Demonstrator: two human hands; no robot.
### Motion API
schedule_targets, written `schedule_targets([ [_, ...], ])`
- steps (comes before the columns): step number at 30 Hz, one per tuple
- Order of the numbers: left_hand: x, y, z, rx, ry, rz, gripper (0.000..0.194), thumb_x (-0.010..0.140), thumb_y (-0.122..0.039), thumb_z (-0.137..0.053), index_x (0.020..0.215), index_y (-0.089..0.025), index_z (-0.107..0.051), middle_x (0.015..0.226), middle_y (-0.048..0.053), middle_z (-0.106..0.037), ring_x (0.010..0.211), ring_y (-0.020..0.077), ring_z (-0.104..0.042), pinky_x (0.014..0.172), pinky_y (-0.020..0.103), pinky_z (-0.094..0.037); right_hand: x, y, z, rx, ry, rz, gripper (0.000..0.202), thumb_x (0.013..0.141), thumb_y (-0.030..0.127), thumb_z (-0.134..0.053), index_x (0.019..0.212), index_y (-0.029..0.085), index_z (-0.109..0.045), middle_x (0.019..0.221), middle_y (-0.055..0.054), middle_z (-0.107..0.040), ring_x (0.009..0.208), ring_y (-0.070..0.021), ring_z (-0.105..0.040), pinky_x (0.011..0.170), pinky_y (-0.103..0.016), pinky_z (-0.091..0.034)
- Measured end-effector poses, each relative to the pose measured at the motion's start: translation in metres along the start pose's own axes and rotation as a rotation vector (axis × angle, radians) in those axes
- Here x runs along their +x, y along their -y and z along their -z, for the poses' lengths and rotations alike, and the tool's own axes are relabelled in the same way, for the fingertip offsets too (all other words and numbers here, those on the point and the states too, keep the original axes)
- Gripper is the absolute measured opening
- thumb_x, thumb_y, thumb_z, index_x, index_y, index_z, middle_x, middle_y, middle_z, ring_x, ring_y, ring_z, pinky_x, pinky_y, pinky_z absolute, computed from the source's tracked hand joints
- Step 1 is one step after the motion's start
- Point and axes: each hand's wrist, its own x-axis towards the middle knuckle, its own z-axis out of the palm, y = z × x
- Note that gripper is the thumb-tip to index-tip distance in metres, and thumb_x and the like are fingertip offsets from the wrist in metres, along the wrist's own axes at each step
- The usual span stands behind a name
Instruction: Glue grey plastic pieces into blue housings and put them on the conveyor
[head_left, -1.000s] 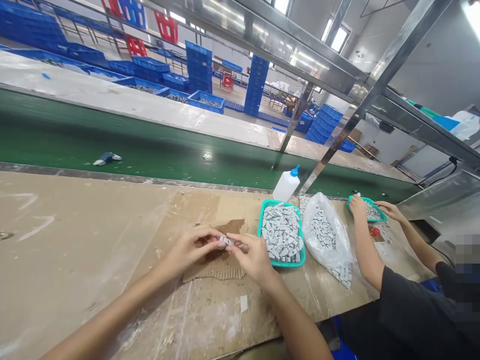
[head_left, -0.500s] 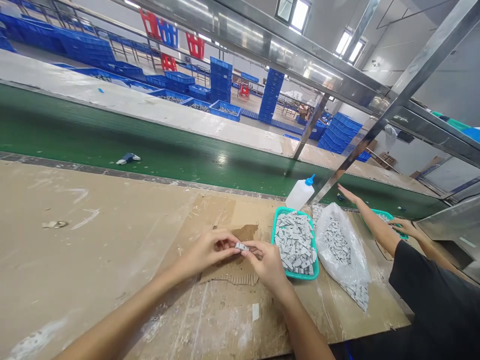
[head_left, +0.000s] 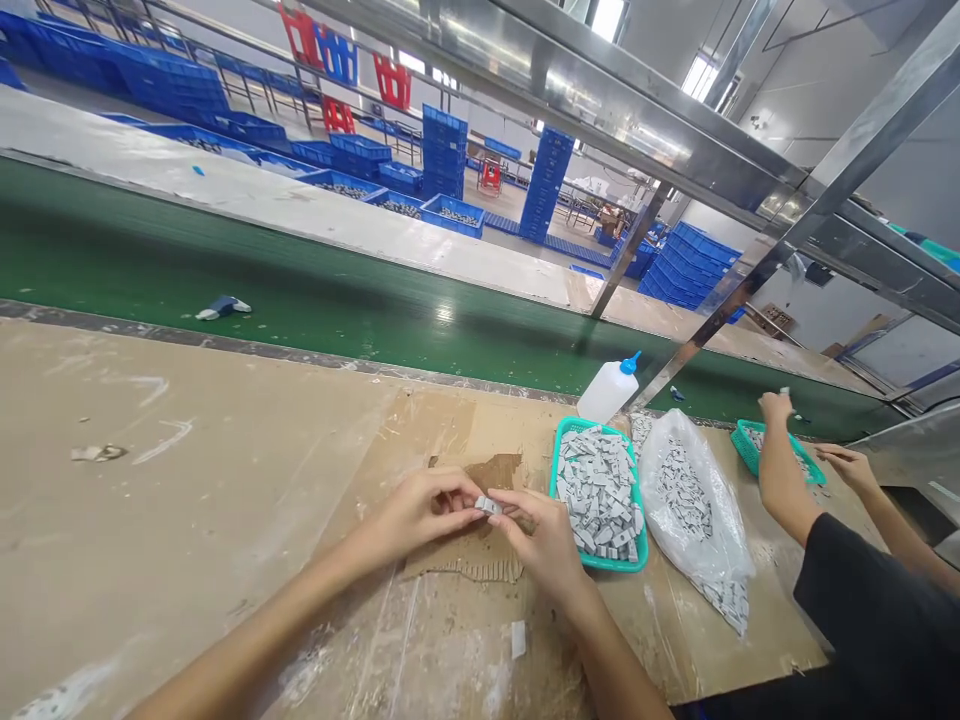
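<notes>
Far to the left of the left hand, a blue and white object (head_left: 223,307) lies on the green belt (head_left: 337,305), beyond the edge of the bench (head_left: 225,500). The left hand (head_left: 421,508) is pinching one end of a small grey piece (head_left: 489,506) between the thumb and the fingers. Under both hands there is a torn cardboard sheet (head_left: 469,572), and the piece is held above it. The right hand (head_left: 551,540) grips the other end of this piece, also with its fingertips. Nearer to the person than the right hand lies a white strip (head_left: 518,640). Just to the right of this hand stands a green basket (head_left: 611,566), full of similar pieces; behind it is a white bottle (head_left: 606,393) with blue cap. Further right are a clear bag (head_left: 694,520) of pieces and a co-worker's hand (head_left: 776,406), raised near a second basket (head_left: 743,447).
</notes>
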Motion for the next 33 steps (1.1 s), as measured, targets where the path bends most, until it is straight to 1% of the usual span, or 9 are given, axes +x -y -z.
schedule_targets([
  [6,0.0,0.004,0.0,-0.003,0.018,0.01,0.029,0.087,-0.044,-0.063,0.088,-0.017,-0.073,0.08,0.005,-0.067,0.072,0.0166,-0.062,0.066,0.025,-0.047,0.0,0.001,-0.001,-0.088,0.011,0.038,0.022,0.089,0.019,-0.061,0.107,0.022,-0.075,0.096,-0.006,-0.075,0.084,-0.0179,-0.07,0.076,-0.028,-0.056],
  [11,0.0,0.004,-0.001,-0.012,0.022,0.007,0.029,0.087,-0.044,-0.064,0.087,-0.016,-0.073,0.08,0.005,-0.067,0.071,0.0161,-0.062,0.066,0.025,-0.046,0.0,0.002,0.0,-0.096,0.009,0.063,0.02,0.09,0.018,-0.062,0.105,0.022,-0.074,0.094,-0.005,-0.074,0.084,-0.0168,-0.068,0.076,-0.026,-0.054],
  [17,-0.002,-0.002,0.001,-0.049,-0.001,-0.012,0.027,0.086,-0.042,-0.066,0.086,-0.017,-0.073,0.079,0.004,-0.067,0.071,0.0156,-0.061,0.067,0.025,-0.047,-0.003,0.003,0.0,-0.112,-0.03,0.179,0.022,0.095,0.023,-0.057,0.111,0.023,-0.071,0.1,-0.006,-0.075,0.09,-0.017,-0.069,0.079,-0.027,-0.054],
  [20,-0.002,-0.001,0.0,-0.042,-0.008,-0.003,0.026,0.084,-0.042,-0.067,0.085,-0.016,-0.073,0.077,0.004,-0.067,0.071,0.0158,-0.061,0.066,0.025,-0.046,-0.003,0.002,0.001,-0.141,-0.033,0.206,0.021,0.095,0.023,-0.057,0.111,0.024,-0.071,0.102,-0.005,-0.075,0.093,-0.0179,-0.068,0.082,-0.03,-0.053],
  [24,-0.002,0.0,-0.001,-0.041,-0.012,0.012,0.026,0.084,-0.041,-0.067,0.086,-0.016,-0.074,0.078,0.004,-0.068,0.072,0.0163,-0.061,0.066,0.026,-0.045,-0.002,0.001,0.004,-0.163,-0.007,0.195,0.02,0.095,0.023,-0.059,0.11,0.025,-0.072,0.099,-0.004,-0.076,0.091,-0.0186,-0.068,0.081,-0.032,-0.053],
  [29,-0.002,0.0,-0.002,-0.043,-0.022,-0.002,0.027,0.085,-0.041,-0.066,0.089,-0.016,-0.075,0.078,0.004,-0.069,0.072,0.0163,-0.06,0.067,0.025,-0.044,-0.001,0.002,0.007,-0.111,-0.045,0.136,0.019,0.092,0.025,-0.064,0.107,0.026,-0.075,0.109,-0.005,-0.076,0.1,-0.0195,-0.069,0.088,-0.033,-0.054],
  [33,-0.001,0.003,-0.006,-0.012,-0.028,-0.015,0.026,0.087,-0.039,-0.065,0.091,-0.016,-0.075,0.078,0.004,-0.07,0.07,0.0153,-0.06,0.065,0.024,-0.043,0.001,0.003,0.01,-0.07,-0.014,0.081,0.019,0.091,0.024,-0.066,0.107,0.027,-0.076,0.1,-0.004,-0.077,0.092,-0.0176,-0.07,0.082,-0.029,-0.055],
])
